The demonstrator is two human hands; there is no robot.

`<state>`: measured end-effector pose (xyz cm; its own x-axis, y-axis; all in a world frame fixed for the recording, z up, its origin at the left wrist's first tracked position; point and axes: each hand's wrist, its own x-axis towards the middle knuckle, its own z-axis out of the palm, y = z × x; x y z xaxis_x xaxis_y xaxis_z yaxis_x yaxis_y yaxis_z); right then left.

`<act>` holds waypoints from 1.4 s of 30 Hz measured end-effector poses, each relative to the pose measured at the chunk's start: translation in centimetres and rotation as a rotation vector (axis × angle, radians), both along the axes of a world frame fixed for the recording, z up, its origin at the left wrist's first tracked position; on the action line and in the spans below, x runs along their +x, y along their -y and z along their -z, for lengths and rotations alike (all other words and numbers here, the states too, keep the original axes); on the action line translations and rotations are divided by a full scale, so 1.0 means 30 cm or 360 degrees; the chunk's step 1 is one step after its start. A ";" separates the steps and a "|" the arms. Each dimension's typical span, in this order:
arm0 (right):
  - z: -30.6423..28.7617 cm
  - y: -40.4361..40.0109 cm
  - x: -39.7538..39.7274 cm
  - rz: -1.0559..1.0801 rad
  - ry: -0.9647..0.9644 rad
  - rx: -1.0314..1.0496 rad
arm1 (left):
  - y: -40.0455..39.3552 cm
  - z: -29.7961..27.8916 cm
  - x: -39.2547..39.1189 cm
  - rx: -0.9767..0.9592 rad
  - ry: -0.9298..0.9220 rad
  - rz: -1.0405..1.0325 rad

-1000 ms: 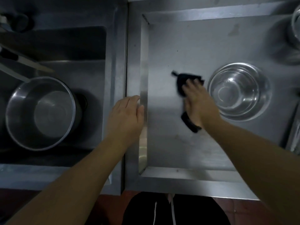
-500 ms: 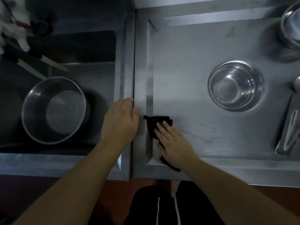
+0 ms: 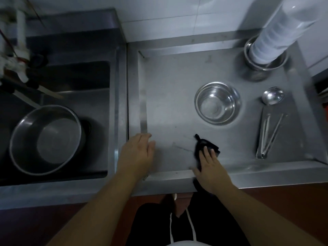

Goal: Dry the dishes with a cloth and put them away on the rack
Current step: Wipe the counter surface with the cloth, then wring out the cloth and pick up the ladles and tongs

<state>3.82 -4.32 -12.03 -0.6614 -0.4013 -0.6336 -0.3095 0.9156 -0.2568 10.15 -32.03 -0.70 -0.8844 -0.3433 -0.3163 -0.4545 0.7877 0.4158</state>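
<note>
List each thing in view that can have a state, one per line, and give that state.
Cloth: crumpled, flat on the tray, under the right hand.
Right hand: fingers straight, pressing the cloth.
Left hand: open, resting on the tray's left edge.
Bowl: upright, empty, on the tray.
Pot: upright in the sink.
Ladle: lying flat.
Tongs: lying flat.

We cannot see most of the black cloth (image 3: 205,144), because the right hand (image 3: 212,167) lies flat on top of it. At the far left, the tap (image 3: 20,50) is blurry. At the far right, the tall stack of cups (image 3: 276,34) is blurry too, and the picture's top edge cuts it off.
</note>
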 end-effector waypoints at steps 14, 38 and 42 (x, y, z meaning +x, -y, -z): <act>-0.317 -0.266 -0.100 0.0381 0.0584 -0.0540 | -0.401 -0.131 -0.027 -0.0005 0.0048 0.0188; -1.180 -0.306 -0.326 0.1365 0.1674 -0.2206 | -0.534 -0.958 -0.179 0.0024 -0.0858 0.0750; -1.227 -0.286 -0.300 0.1120 0.1664 -0.2163 | -0.468 -1.071 -0.186 0.0242 -0.0834 0.0701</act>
<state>-5.19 4.26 24.76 -0.5114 -0.7796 -0.3615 0.7393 -0.1847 -0.6475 4.57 -17.98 31.44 -0.9801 0.0963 0.1737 0.1841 0.7684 0.6129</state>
